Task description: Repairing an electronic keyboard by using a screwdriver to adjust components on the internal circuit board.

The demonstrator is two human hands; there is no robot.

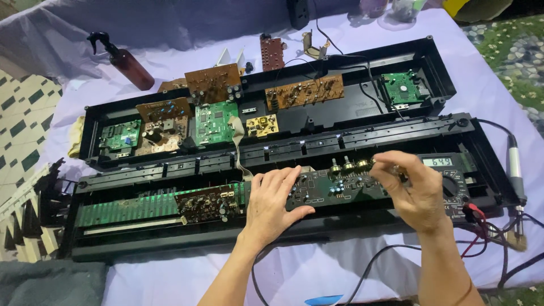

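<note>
An opened black keyboard case (351,136) lies across a lilac cloth, its two halves full of circuit boards. My left hand (273,199) rests flat on the left end of a dark control board (334,186) in the near half, thumb under its front edge. My right hand (409,190) is at the board's right end, fingers pinched on one of the brass knob shafts (362,165) along its top edge. A multimeter (450,170) with a lit display sits just behind my right hand.
Green and brown boards (212,122) fill the far half. A long green strip board (130,208) lies at the near left. A brown spray bottle (129,63) stands at the back left, a soldering iron (514,164) at the right, with red and black leads (481,226).
</note>
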